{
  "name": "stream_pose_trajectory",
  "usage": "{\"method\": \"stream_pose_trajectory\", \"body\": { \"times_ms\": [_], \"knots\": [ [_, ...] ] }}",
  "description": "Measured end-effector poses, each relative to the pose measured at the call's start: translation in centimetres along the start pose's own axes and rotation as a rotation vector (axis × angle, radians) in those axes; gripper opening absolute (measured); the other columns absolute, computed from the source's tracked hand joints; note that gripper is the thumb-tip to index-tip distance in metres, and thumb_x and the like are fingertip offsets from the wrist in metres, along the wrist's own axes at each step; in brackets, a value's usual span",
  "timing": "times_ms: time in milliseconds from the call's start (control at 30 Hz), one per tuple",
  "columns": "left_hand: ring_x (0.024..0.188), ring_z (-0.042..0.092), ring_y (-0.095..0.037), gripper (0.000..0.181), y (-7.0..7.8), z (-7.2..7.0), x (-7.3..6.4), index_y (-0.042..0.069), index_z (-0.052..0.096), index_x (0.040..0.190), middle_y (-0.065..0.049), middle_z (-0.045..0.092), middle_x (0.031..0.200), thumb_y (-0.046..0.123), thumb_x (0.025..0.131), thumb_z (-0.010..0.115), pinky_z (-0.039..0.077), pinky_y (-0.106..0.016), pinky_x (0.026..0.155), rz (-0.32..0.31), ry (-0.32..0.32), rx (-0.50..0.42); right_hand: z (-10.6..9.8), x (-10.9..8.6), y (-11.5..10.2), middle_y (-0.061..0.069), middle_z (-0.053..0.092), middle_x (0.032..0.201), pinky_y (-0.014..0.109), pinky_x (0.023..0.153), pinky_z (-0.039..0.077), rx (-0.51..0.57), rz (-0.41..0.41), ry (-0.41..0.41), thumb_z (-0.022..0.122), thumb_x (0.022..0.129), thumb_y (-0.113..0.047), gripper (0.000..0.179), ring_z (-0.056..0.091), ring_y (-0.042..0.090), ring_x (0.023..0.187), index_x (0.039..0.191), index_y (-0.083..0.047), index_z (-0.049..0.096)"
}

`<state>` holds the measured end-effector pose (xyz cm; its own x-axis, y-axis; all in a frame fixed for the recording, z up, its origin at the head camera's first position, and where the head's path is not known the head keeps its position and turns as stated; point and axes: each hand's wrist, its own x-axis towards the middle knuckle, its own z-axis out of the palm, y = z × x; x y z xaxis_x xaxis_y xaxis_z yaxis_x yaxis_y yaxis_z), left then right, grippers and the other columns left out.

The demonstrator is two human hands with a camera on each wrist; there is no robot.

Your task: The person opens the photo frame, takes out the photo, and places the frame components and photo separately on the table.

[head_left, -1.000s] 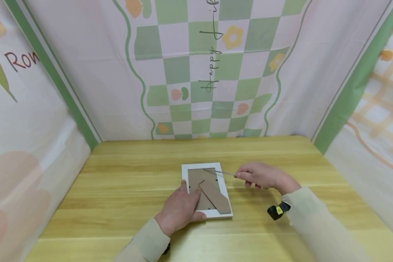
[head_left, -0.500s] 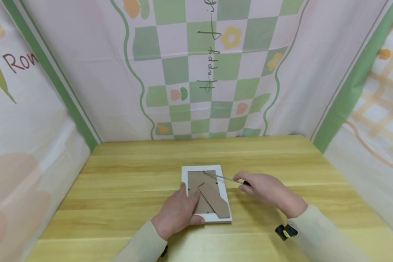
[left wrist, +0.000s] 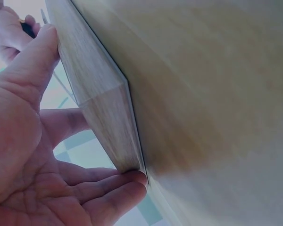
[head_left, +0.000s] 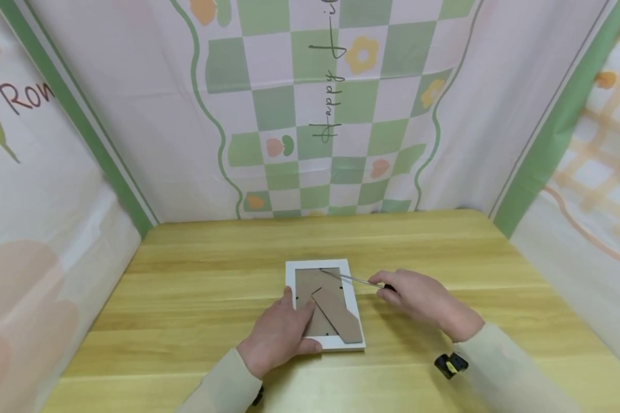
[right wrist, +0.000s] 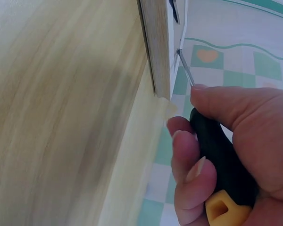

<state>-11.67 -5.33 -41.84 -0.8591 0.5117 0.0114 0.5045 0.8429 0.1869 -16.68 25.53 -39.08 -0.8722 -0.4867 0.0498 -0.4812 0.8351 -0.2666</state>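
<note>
A white-edged picture frame (head_left: 341,345) lies on the wooden table, back side up. Its brown backing board (head_left: 310,281) carries a slanted stand leg (head_left: 341,315) and small dark tabs at the edges. My left hand (head_left: 278,335) holds the near left corner, thumb along the near edge and fingers along the left side, as the left wrist view confirms. In my right hand (head_left: 418,298) is a screwdriver (head_left: 360,281), its black-and-yellow handle (right wrist: 221,155) wrapped by the fingers. The thumb presses near the start of the shaft. The screwdriver's tip touches the backing's far edge, at the top tab.
The wooden table (head_left: 201,275) runs back to a hanging cloth (head_left: 186,172) with green checks and flowers. More printed cloth hangs at the left and right sides. Black straps (head_left: 451,364) sit at the wrists.
My right hand has come a little nearer and turned, so the screwdriver's dark handle now shows. The tip stays at the backing's far edge. My left hand keeps its hold on the picture frame.
</note>
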Motion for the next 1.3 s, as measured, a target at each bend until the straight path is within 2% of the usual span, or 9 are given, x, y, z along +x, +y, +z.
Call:
{"method": "stream_pose_trajectory", "body": {
  "times_ms": [167,300,400,567,700,833,1000,1200,1300],
  "knots": [
    [0.115,0.066,-0.053,0.089,0.0,-0.2,-0.1,0.008,0.056,0.149,-0.049,0.045,0.143,0.063,0.083,0.077,0.06,-0.054,0.091,-0.002,0.005,0.009,-0.3,0.3,0.1,0.0,0.078,0.11,0.04,0.07,0.059,-0.051,0.016,0.035,0.063,0.104,-0.026,0.026,0.072,0.017,0.093,0.128,-0.024,0.073],
    [0.115,0.066,-0.053,0.088,0.0,-0.2,0.0,0.008,0.057,0.149,-0.049,0.045,0.143,0.063,0.083,0.076,0.06,-0.054,0.09,-0.002,0.005,0.018,-0.8,0.6,0.1,0.0,0.076,0.127,0.043,0.07,0.059,-0.076,0.052,0.006,0.06,0.105,-0.028,0.027,0.074,0.029,0.11,0.13,-0.029,0.072],
    [0.116,0.066,-0.053,0.088,-0.1,-0.2,0.0,0.009,0.057,0.149,-0.049,0.045,0.143,0.063,0.083,0.076,0.06,-0.054,0.091,-0.004,0.003,0.016,-1.3,0.9,0.3,0.0,0.075,0.128,0.045,0.073,0.06,-0.08,0.058,-0.021,0.06,0.106,-0.029,0.027,0.073,0.03,0.112,0.13,-0.029,0.073],
    [0.117,0.065,-0.052,0.087,-0.1,-0.2,0.1,0.008,0.058,0.148,-0.048,0.046,0.143,0.063,0.083,0.077,0.059,-0.054,0.093,-0.003,0.0,0.009,-2.3,1.7,0.9,0.001,0.077,0.12,0.048,0.083,0.06,-0.023,0.048,-0.105,0.057,0.108,-0.029,0.029,0.073,0.022,0.105,0.132,-0.024,0.072],
    [0.117,0.066,-0.051,0.086,-0.1,-0.2,0.2,0.008,0.058,0.147,-0.047,0.047,0.143,0.063,0.084,0.076,0.06,-0.053,0.092,0.0,0.002,0.013,-3.1,2.6,1.7,0.002,0.077,0.112,0.045,0.083,0.06,0.118,0.058,-0.203,0.055,0.109,-0.028,0.032,0.072,0.018,0.095,0.135,-0.017,0.07],
    [0.118,0.066,-0.051,0.087,-0.1,-0.2,0.2,0.008,0.058,0.148,-0.047,0.046,0.144,0.063,0.083,0.076,0.06,-0.053,0.093,-0.004,0.0,0.011,-4.0,3.6,2.6,0.005,0.074,0.103,0.035,0.074,0.057,0.253,0.086,-0.29,0.055,0.109,-0.027,0.033,0.069,0.02,0.086,0.137,-0.013,0.068],
    [0.118,0.065,-0.051,0.088,-0.1,-0.1,0.1,0.009,0.058,0.149,-0.047,0.044,0.145,0.063,0.083,0.077,0.059,-0.053,0.094,-0.016,-0.005,-0.008,-4.8,4.7,3.3,0.01,0.073,0.1,0.035,0.068,0.054,0.355,0.105,-0.376,0.055,0.109,-0.024,0.035,0.063,0.02,0.075,0.137,-0.007,0.067],
    [0.119,0.064,-0.051,0.087,-0.1,-0.2,0.1,0.009,0.058,0.149,-0.047,0.044,0.146,0.063,0.083,0.077,0.059,-0.053,0.093,-0.025,-0.016,-0.013,-5.5,5.8,3.9,0.009,0.069,0.093,0.024,0.052,0.037,0.459,0.199,-0.449,0.057,0.108,-0.026,0.035,0.051,0.015,0.063,0.138,-0.011,0.067],
    [0.118,0.065,-0.051,0.087,-0.2,-0.1,0.2,0.01,0.058,0.149,-0.046,0.044,0.146,0.063,0.083,0.077,0.06,-0.053,0.092,-0.026,-0.019,-0.01,-5.5,5.9,4.1,0.008,0.068,0.091,0.022,0.05,0.033,0.479,0.212,-0.458,0.058,0.108,-0.027,0.035,0.049,0.015,0.061,0.138,-0.012,0.067]
  ]
}}
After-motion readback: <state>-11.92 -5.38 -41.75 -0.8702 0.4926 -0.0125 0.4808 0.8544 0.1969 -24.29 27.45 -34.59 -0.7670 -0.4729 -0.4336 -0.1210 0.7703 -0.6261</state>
